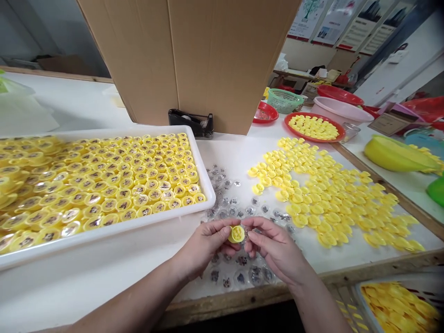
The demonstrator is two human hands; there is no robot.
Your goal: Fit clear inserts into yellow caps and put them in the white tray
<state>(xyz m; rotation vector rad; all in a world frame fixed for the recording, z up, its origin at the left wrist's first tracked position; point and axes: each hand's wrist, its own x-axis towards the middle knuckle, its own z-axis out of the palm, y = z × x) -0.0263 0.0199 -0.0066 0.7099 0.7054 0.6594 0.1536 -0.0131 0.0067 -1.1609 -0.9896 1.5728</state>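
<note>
Between the thumb and fingers of my left hand (pixel 208 238) is a small round yellow plastic cup (pixel 237 234), its hollow side facing me. My right hand (pixel 272 243) is at the cup's right side, thumb and forefinger pinched together; whether they grip its edge or something small and clear, I cannot tell. Beneath and around both hands lie many clear round discs (pixel 222 212) with small dark printed figures. Loose yellow pieces (pixel 322 189) of similar form are spread over the table to the right. A white tray (pixel 207 185) on the left holds rows of yellow cups with printed faces.
Behind the tray stands a tall cardboard box (pixel 194 60), with a black tape dispenser (pixel 190 124) before it. Farther right are a red plate (pixel 289 126) of yellow pieces, a green basket (pixel 282 101) and a yellow bowl (pixel 391 155). The table's wooden edge (pixel 243 298) runs below my wrists.
</note>
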